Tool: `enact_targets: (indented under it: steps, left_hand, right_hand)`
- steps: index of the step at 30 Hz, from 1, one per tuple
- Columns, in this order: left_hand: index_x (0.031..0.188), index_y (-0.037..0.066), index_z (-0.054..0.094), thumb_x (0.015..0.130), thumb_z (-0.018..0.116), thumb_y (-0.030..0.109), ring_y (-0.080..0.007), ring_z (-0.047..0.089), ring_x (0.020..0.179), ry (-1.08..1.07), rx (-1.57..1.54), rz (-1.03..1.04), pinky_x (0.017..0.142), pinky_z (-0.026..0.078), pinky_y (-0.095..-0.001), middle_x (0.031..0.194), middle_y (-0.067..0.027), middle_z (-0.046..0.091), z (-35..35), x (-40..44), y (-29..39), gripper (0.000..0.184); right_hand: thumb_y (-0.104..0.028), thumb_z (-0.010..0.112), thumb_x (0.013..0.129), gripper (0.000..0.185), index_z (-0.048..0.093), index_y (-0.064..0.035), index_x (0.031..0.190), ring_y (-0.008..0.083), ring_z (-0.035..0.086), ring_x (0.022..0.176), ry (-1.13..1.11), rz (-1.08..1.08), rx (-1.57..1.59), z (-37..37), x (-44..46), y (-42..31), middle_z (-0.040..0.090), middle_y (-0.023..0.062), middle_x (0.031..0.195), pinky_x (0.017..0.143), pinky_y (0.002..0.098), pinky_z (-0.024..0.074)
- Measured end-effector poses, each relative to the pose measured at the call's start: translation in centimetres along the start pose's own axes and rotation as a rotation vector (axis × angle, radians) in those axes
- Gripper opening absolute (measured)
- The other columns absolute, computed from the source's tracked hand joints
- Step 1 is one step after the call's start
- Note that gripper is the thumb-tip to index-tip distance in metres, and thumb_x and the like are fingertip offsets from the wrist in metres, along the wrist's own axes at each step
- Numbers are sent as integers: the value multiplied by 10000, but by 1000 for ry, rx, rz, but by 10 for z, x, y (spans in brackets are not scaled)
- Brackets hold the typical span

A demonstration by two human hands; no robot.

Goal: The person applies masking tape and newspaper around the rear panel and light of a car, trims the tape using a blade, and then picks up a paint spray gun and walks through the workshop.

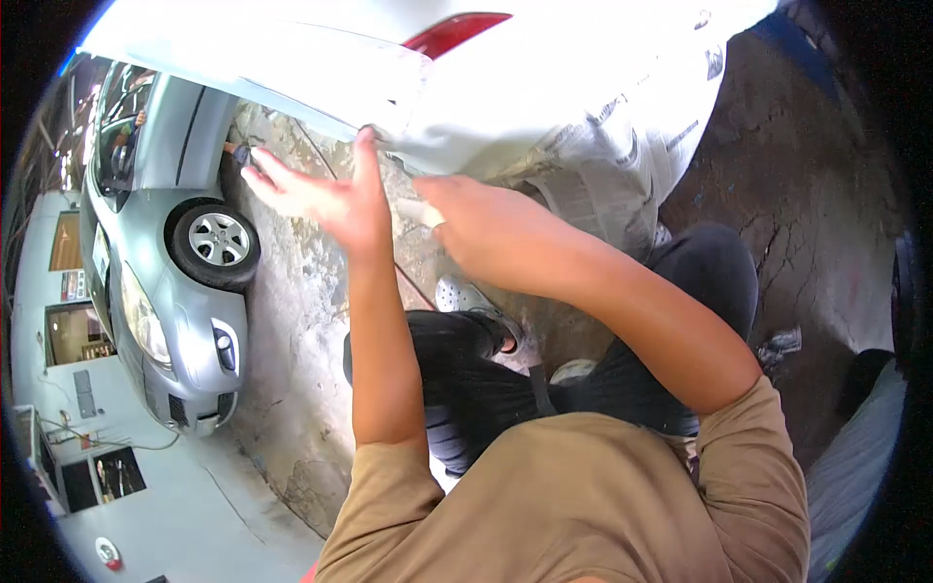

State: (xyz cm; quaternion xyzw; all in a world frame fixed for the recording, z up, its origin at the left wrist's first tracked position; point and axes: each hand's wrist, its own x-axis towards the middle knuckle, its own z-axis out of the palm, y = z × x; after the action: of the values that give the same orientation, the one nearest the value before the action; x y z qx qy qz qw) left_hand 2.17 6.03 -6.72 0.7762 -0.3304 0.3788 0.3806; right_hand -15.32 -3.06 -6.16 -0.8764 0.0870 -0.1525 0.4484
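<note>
My left hand is raised in front of the white car, its fingers spread and nothing in it. Close to its right, my right hand is closed, with its thumb side toward the car. A small pale, whitish thing sticks out of that fist toward the left hand; blur hides what kind it is. Just beyond both hands is the lower edge of the white car body, which carries a red tail light. Printed newspaper covers part of the body on the right and hangs down.
On the left stands a silver car with its front wheel toward me. Another person's hand shows beside it. My bent knees and a grey clog are below me on the stained concrete floor. A crumpled wrapper lies at right.
</note>
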Motion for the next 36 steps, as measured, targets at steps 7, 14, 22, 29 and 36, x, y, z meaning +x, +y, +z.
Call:
enact_targets:
  steps: [7,14,22,29,36]
  left_hand:
    - [1179,24,701,998,672,191,-126,634,956,-445,-838,-505,855,496,-280,1072,-45,711,-36,16,21,249]
    - [1080,20,689,970,710,79,-78,597,906,-654,-952,-512,839,484,-253,978,-14,692,-37,9,20,126]
    - [1013,27,692,945,726,36,-61,588,844,-713,-946,-532,764,472,-233,922,-2,685,-39,8,26,76]
    - [991,30,727,955,695,2,-55,568,824,-355,-757,-335,756,452,-212,911,13,662,-43,16,37,56]
    - [1038,14,733,960,721,75,-40,548,674,-326,-473,-212,597,451,-207,791,8,646,-5,3,34,99]
  right_hand:
    - [-127,664,894,361,596,83,1179,307,689,905,96,162,559,-32,20,-1,702,203,961,836,396,519]
    - [-125,682,852,342,571,72,1109,182,675,797,55,301,678,-26,25,-4,701,157,881,766,326,522]
    - [-275,647,863,374,569,47,1037,214,687,763,79,339,589,-25,29,1,698,145,803,725,354,527]
    - [-269,577,865,395,654,27,1115,396,719,998,-401,413,-264,-13,19,18,746,233,1009,886,482,552]
    - [-237,538,931,372,627,6,1198,403,724,929,-265,210,-218,-10,18,-6,734,251,977,823,532,565]
